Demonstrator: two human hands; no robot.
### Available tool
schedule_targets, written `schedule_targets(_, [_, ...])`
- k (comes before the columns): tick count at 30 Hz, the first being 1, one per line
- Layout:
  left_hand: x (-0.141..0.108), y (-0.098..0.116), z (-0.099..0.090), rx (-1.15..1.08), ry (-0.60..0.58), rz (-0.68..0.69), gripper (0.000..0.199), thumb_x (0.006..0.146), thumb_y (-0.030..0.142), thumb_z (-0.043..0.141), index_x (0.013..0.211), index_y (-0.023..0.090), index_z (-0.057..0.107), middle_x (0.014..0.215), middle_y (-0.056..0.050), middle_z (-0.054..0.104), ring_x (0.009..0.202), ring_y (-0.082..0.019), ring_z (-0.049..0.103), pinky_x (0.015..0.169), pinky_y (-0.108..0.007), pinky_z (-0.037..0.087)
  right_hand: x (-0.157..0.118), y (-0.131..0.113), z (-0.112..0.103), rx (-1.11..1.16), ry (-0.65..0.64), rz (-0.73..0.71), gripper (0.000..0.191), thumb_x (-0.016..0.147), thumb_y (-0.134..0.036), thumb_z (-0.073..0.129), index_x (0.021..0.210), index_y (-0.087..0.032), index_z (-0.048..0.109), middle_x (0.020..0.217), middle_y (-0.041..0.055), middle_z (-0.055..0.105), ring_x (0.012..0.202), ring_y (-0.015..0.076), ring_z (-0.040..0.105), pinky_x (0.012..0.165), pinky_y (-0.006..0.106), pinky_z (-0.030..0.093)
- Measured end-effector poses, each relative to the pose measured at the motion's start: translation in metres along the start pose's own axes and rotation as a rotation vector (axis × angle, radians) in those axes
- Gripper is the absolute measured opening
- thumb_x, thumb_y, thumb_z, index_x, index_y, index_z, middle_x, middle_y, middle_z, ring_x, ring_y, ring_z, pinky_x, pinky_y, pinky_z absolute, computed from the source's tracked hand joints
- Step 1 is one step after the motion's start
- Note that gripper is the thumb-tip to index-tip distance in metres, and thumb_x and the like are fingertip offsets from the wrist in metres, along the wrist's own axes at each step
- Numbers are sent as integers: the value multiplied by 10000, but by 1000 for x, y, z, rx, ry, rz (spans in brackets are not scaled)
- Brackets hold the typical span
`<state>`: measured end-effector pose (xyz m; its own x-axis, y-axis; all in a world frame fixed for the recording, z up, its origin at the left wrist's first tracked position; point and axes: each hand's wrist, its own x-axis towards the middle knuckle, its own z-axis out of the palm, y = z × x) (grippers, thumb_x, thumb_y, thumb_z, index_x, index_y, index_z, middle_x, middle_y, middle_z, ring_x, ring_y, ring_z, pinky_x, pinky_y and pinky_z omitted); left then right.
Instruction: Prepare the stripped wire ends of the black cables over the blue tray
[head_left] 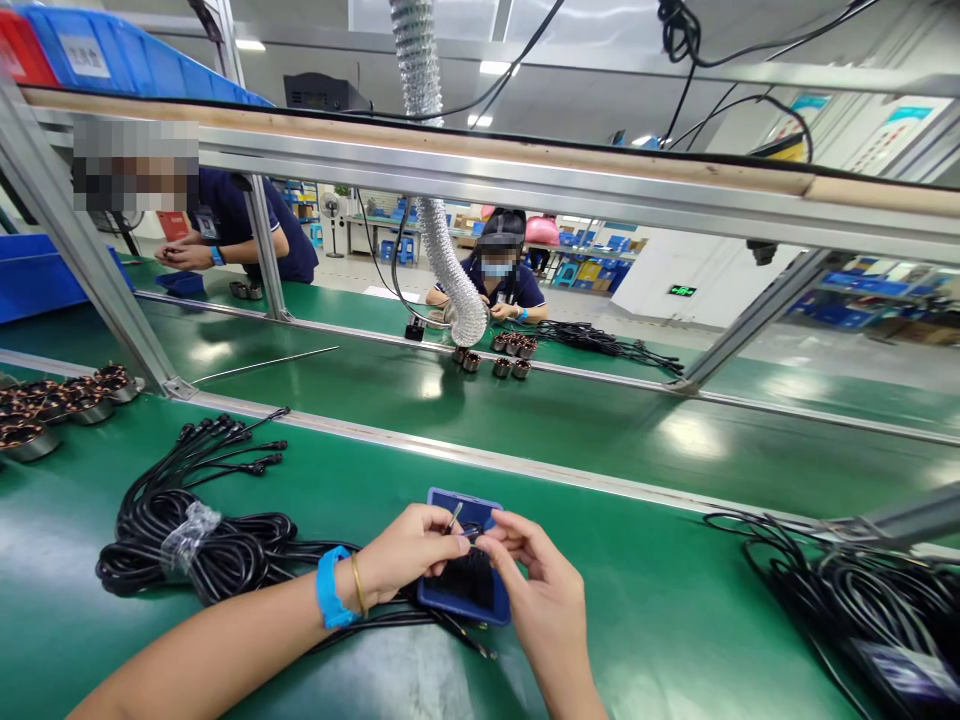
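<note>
My left hand (420, 548), with a blue band at the wrist, is closed in a pinch over a small blue tray (471, 606). A thin cable end (454, 517) pokes up between its thumb and finger. My right hand (541, 585) faces it from the right, thumb and forefinger pressed together at the left fingertips. What the right fingers grip is too small to make out. Dark small pieces fill the tray, partly hidden by my hands. A tied bundle of black cables (255, 545) lies to the left, its loose ends running under my left wrist.
Copper-wound stators (88, 400) stand at the left. More cables (885, 600) lie at the right. A metal rail (420, 447) crosses behind the tray, and a flexible duct (450, 265) hangs beyond it. Two co-workers, one person (251, 225) at left, sit across the benches.
</note>
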<state>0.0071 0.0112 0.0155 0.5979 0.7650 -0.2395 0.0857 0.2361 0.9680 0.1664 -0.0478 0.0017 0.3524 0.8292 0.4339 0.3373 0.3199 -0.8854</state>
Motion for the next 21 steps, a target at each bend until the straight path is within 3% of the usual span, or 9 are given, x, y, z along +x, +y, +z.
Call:
schedule_targets(7, [2,-3,-1,18,-20,37,271,719,424,640,720,165,560,516,67,433,487,-80,364,478,-230,240,-3,-5,1,78,-27,122,209,801,-380,709,888,-195,751,731,53,753,585,176,705,579,275,619])
schedule_targets(13, [0,2,-2,-11,20,58,348,715,493,673,727,162,564,522,67,433,497,-82,372,487,-225,258,0,-5,-7,250,-147,251,325,754,-462,773,949,-203,766,897,108,789,750,237,751,719,364,640])
schedule_targets(17, [0,1,-1,-8,6,61,397,687,513,717,770,149,585,574,54,470,522,-85,416,494,-219,282,4,2,-9,253,-140,324,330,652,-470,842,826,-198,773,761,90,776,672,234,724,647,356,621])
schedule_targets(21, [1,0,-1,-29,-5,67,404,698,495,726,840,129,632,589,45,487,533,-88,423,501,-222,293,5,10,-9,199,-239,347,383,704,-481,795,938,-181,752,799,80,755,690,217,698,563,299,574])
